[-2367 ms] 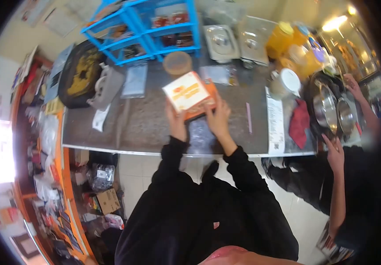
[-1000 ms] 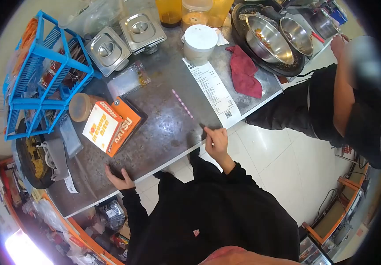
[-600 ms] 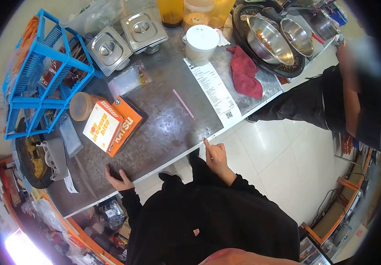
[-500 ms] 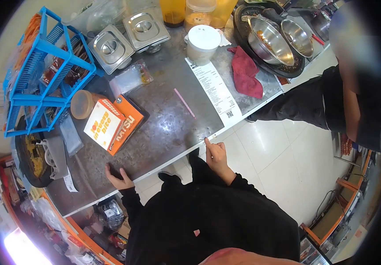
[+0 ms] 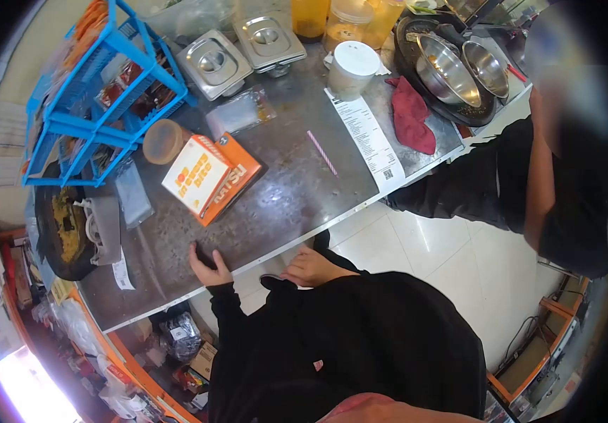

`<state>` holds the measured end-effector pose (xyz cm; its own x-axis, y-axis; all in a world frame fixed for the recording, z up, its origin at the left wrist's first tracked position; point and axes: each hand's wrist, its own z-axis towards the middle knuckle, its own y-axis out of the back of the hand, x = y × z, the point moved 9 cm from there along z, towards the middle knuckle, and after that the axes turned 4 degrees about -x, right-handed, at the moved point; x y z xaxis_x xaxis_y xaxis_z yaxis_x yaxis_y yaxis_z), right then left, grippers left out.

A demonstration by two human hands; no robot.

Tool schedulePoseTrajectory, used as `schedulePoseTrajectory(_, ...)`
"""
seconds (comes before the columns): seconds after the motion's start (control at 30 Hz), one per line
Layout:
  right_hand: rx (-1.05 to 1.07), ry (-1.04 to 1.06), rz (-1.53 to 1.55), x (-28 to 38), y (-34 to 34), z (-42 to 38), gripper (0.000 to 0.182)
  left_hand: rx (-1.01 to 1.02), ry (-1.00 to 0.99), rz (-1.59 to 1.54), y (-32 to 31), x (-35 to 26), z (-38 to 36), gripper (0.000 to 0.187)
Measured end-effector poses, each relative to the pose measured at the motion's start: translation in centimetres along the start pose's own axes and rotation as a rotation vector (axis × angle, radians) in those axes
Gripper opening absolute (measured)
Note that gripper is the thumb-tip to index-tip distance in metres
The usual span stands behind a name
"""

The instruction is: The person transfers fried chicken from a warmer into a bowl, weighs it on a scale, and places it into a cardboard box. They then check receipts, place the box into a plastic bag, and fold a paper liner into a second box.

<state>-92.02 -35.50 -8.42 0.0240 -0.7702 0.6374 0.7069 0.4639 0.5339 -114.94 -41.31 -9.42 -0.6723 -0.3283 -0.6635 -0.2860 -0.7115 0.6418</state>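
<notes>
My left hand (image 5: 210, 266) is at the near edge of the metal worktop (image 5: 290, 211), thumb and fingers apart, holding nothing. Close to my body, below the worktop edge, my right hand (image 5: 311, 269) has its fingers curled in, and nothing shows in it. Beyond my left hand stands an orange and white takeaway box (image 5: 212, 180) lettered "KATSU" and "joy in every bite". Behind that box is a round plastic tub (image 5: 166, 142) with a brownish lid. A pink striped straw (image 5: 322, 153) lies alone on the worktop, and a long printed receipt (image 5: 364, 137) lies to its right.
A blue basket rack (image 5: 99, 134) with packets stands at the left. Lidded steel containers (image 5: 213, 63), a white-lidded tub (image 5: 354, 67), a red cloth (image 5: 412, 116) and steel bowls (image 5: 448, 70) line the back. Another person's arm (image 5: 541, 169) is at the right.
My right hand has drawn back leftward from the worktop edge, and its pointing finger has curled in. My left hand stays open at the edge. The whole view has shifted.
</notes>
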Motion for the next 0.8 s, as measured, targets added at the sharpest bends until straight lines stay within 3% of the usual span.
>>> schedulePoseTrajectory(0.1,0.018,0.073,-0.038,3.0,-1.9,3.8,0.021,-0.018,-0.033,0.028,0.4,0.6,-0.2,0.05)
schedulePoseTrajectory(0.2,-0.116,-0.01,-0.051,3.4,-3.7,6.7,0.021,-0.009,-0.021,-0.083,0.3,1.6,-0.4,0.051)
schedulePoseTrajectory(0.3,-0.284,-0.399,-0.074,-1.0,-6.4,7.3,0.024,0.063,0.036,-0.276,0.7,3.0,-0.6,0.054)
schedulePoseTrajectory(0.4,-0.468,-0.584,-0.133,-3.3,-7.5,6.8,0.022,0.189,0.098,-0.594,2.8,4.2,-1.1,0.058)
schedulePoseTrajectory(0.5,-0.501,-0.459,-0.42,-1.0,-7.8,7.5,0.023,0.25,0.11,-0.605,8.4,6.6,-3.0,0.058)
schedulePoseTrajectory(0.53,-0.429,-0.458,-0.472,-1.3,-8.5,7.6,0.023,0.216,0.11,-0.621,10.4,8.1,-3.4,0.056)
schedulePoseTrajectory(0.63,-0.479,-0.428,-0.561,-0.7,-8.9,7.7,0.026,0.114,0.138,-0.56,16.6,14.1,-3.7,0.05)
schedulePoseTrajectory(0.8,-0.46,-0.543,-0.641,0.0,-9.4,8.3,0.026,-0.045,0.172,-0.391,26.5,21.2,-0.1,0.045)
